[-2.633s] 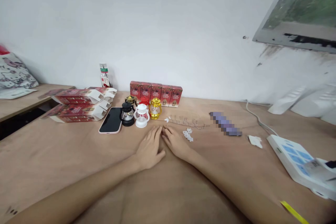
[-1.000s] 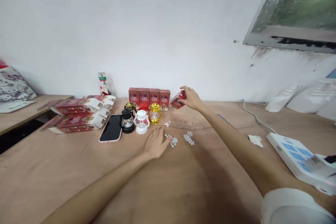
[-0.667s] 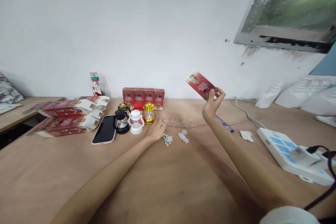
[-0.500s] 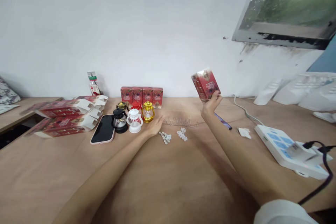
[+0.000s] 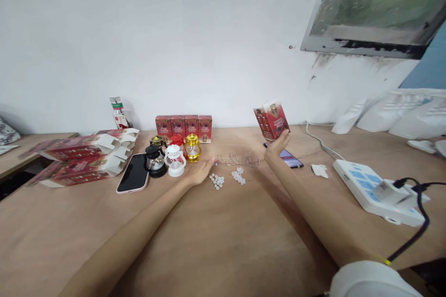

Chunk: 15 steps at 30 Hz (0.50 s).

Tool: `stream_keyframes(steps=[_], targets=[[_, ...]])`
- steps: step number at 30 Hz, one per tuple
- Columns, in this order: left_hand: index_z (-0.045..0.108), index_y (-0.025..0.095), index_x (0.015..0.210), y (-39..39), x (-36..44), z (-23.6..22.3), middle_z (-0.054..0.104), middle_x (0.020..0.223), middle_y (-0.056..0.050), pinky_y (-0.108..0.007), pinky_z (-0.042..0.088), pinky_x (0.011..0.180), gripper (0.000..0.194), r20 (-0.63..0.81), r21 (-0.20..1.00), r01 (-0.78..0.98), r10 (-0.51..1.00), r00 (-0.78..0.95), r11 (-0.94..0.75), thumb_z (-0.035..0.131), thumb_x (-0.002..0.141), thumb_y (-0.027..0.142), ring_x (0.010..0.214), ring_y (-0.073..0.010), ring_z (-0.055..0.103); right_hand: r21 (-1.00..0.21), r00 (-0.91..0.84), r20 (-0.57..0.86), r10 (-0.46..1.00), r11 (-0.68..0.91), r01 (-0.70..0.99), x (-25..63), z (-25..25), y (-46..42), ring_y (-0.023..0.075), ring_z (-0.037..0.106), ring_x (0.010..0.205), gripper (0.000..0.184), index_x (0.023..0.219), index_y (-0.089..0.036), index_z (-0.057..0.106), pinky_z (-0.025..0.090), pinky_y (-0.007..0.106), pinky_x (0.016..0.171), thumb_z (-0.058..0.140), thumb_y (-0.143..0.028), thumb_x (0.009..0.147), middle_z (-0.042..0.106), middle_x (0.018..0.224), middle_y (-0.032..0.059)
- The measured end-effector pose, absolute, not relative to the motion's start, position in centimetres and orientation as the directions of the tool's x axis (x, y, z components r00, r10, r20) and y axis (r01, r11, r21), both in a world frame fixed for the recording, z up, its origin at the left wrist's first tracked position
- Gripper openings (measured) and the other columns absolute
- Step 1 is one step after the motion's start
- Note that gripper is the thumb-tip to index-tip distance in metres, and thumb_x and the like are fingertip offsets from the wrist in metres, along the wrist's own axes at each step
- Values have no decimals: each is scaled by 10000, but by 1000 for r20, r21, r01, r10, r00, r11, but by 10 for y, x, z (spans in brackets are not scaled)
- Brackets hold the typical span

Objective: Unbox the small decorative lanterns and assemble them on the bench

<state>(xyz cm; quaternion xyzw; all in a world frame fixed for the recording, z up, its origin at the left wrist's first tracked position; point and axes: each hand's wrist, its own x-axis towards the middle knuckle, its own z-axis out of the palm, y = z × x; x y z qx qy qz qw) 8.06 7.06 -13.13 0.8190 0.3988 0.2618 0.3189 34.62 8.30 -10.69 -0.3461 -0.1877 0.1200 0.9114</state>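
- One red box (image 5: 272,119) is held up above the tabletop (image 5: 212,246) by the right hand (image 5: 278,145); its lower end is gripped by curled fingers, and the box is tilted, with two printed sides shown.
- The left hand (image 5: 201,174) is stretched low over the tabletop with its fingers extended together; nothing is seen to be gripped by it, though the fingertips are too small to be read closely.
- Just beside those fingertips, a row of thin wire-like pieces (image 5: 239,161) is laid out; nearer the person, round white pieces (image 5: 216,180) and flat white pieces (image 5: 239,175) are heaped separately.
- Four upright red boxes (image 5: 183,129) are lined up near the wall, behind a cluster of small lanterns (image 5: 175,161).
- The step in hand is judged to be the holding up of the single box, perhaps for its printed sides to be shown.
- For any next move of that box, a steady grip at its lower end seems called for, with the loose pieces below left undisturbed.
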Motion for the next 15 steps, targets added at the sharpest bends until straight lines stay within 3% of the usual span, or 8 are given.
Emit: stream_keyframes(steps=[11, 15], targets=[[682, 210, 1029, 53, 80, -131, 655, 1146, -41, -344, 332, 1050, 615, 206, 777, 380, 773, 599, -502, 200, 881, 563, 1148, -228, 549, -726, 816, 351, 459, 684, -73, 314, -109, 82, 118, 567, 926, 339, 913, -233, 416, 486, 306, 799, 443, -548, 794, 551, 1015, 7], [557, 167, 1212, 56, 77, -129, 512, 1335, -55, -340, 248, 1100, 608, 245, 801, 389, 843, 480, -454, 150, 908, 503, 1273, -205, 424, -751, 745, 375, 551, 652, -105, 289, -114, 78, 124, 566, 874, 377, 905, -230, 423, 481, 308, 786, 463, -580, 770, 547, 976, 0]])
